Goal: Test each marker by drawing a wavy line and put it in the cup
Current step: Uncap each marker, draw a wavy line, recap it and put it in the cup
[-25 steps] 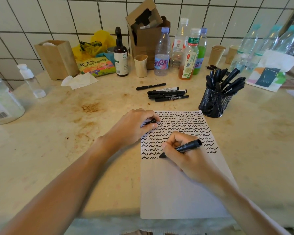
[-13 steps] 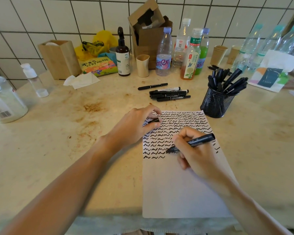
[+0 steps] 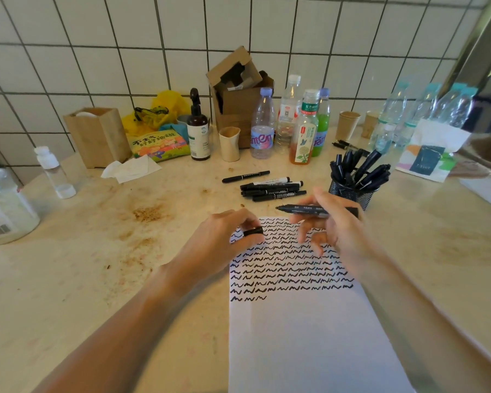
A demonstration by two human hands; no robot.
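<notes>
surface (image 3: pixel 68 279) pale stone, brown stains left of middle. on it: white paper (image 3: pixel 304 336) full of wavy lines, loose markers (image 3: pixel 272 188) behind it, mesh cup (image 3: pixel 352 194) stuffed with markers, crumpled tissue (image 3: pixel 131 170), drink bottles (image 3: pixel 262 129), brown spray bottle (image 3: pixel 198 129), cardboard box (image 3: pixel 238 106), wooden box (image 3: pixel 97 136), paper cups (image 3: pixel 347 124), big jar (image 3: pixel 3 208) at left edge

- We observed the right hand (image 3: pixel 338 228) holding an uncapped black marker (image 3: pixel 309 209) level above the paper (image 3: pixel 309 336), tip pointing left.
- The left hand (image 3: pixel 224 239) pinched the marker's cap (image 3: pixel 253 231) over the sheet's upper left corner.
- Rows of wavy lines (image 3: pixel 289 268) covered the sheet's upper part.
- Loose markers (image 3: pixel 270 188) lay beyond the sheet; the mesh cup (image 3: pixel 349 191) stood to their right, holding more markers.
</notes>
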